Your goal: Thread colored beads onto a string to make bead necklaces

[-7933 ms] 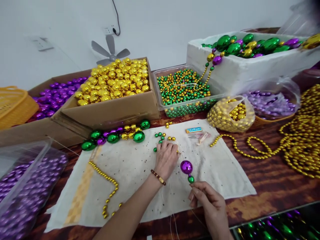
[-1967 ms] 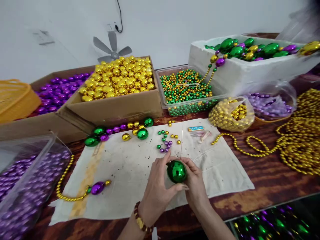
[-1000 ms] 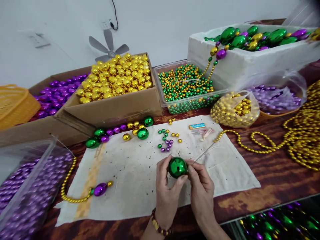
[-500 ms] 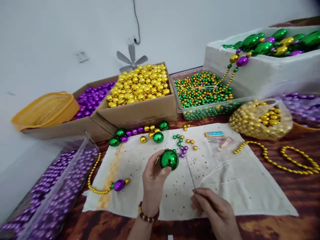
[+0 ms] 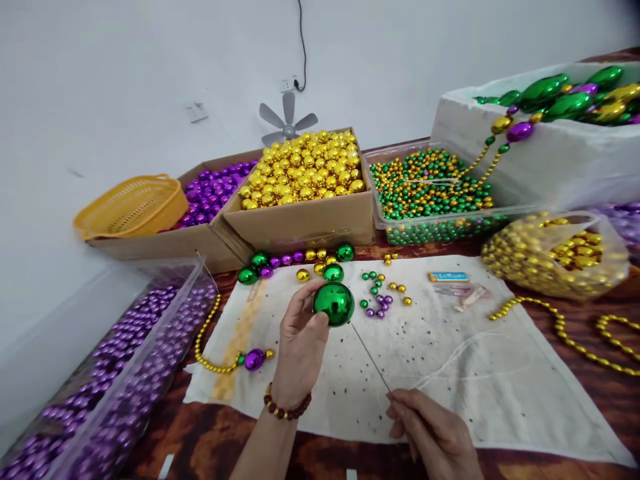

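My left hand (image 5: 300,343) is closed round a large shiny green ball (image 5: 333,304), lifted over a white cloth (image 5: 450,360). A thin needle (image 5: 371,359) with thread runs from the ball down to my right hand (image 5: 431,433), which pinches its lower end. On the cloth's left lies a strand of small gold beads (image 5: 207,343) ending in a purple bead (image 5: 254,359). Loose small green, purple and gold beads (image 5: 380,300) lie just beyond the ball.
At the back stand a cardboard box of gold balls (image 5: 300,213), a box of purple balls (image 5: 165,240), a clear tub of green and gold beads (image 5: 430,223), a white foam box (image 5: 530,160) and a yellow basket (image 5: 133,207). A clear bin of purple beads (image 5: 100,373) sits left, a bag of gold beads (image 5: 555,257) right.
My hands parted: the right drew the needle and thread out and down from the green ball, while the left kept the ball raised. The view has swung to the left.
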`<state>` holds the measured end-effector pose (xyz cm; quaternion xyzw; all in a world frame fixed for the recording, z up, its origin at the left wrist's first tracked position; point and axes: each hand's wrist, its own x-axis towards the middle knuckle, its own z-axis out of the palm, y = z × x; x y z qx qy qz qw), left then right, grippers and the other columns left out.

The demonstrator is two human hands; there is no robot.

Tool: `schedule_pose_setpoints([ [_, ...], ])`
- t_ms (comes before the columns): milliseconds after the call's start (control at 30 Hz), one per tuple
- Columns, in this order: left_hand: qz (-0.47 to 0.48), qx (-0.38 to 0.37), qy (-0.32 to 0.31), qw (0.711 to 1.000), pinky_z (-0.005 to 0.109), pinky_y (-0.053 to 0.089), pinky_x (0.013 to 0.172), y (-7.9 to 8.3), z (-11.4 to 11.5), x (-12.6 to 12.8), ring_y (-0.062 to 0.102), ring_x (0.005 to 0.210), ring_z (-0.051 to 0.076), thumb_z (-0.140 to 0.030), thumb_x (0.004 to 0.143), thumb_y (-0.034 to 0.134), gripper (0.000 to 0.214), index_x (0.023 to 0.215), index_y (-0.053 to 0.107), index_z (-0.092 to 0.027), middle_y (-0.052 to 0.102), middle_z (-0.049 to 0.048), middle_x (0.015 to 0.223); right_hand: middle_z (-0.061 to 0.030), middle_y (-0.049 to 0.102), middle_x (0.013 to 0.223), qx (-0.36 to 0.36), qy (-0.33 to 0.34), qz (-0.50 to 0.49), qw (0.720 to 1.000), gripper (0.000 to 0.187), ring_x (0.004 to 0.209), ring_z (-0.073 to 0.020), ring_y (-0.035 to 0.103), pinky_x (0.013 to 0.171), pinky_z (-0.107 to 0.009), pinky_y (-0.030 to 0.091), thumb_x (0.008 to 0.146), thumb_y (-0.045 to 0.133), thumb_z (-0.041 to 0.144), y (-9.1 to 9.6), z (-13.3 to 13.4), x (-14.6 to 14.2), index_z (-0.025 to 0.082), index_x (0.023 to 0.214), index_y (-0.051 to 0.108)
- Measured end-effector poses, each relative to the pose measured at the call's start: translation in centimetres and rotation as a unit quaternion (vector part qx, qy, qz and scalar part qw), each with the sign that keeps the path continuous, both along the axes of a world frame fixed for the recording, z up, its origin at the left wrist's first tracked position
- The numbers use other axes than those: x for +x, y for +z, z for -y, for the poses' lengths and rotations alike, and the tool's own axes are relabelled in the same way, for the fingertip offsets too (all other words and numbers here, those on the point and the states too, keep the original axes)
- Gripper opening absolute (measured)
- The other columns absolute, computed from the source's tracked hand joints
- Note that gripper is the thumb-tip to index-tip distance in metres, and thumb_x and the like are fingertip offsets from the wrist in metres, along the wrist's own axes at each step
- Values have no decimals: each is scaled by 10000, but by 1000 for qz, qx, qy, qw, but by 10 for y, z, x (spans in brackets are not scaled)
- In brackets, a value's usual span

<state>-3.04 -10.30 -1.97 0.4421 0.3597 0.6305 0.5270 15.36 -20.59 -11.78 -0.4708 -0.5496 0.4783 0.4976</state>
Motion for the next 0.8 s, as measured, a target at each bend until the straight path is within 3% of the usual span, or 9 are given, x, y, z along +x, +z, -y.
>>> schedule_pose_setpoints([
  [333, 8, -9, -14, 1000, 340, 513, 871, -3, -1, -1, 577, 1047, 218, -256, 838, 622, 344, 1180, 583, -271, 574, 72, 1215, -26, 692, 700, -23, -5, 5, 1000, 192, 534, -124, 626, 461, -165, 490, 904, 545, 326, 3, -2, 0, 214, 977, 683],
  [533, -23, -23, -12, 999, 348, 511, 851, -6, 3, 3, 581, 1017, 235, -336, 775, 694, 404, 1159, 607, -247, 601, 90, 1157, -42, 677, 681, -78, -19, -24, 996, 268, 480, -130, 575, 416, -192, 451, 889, 540, 411, 5, -2, -5, 198, 923, 699],
  [800, -17, -24, -62, 998, 322, 522, 809, -22, 20, 16, 598, 998, 246, -276, 750, 722, 458, 1189, 599, -224, 618, 113, 1177, -41, 659, 654, -76, -34, -64, 994, 270, 535, -143, 557, 472, -208, 443, 899, 527, 400, 12, -12, -18, 183, 888, 687],
])
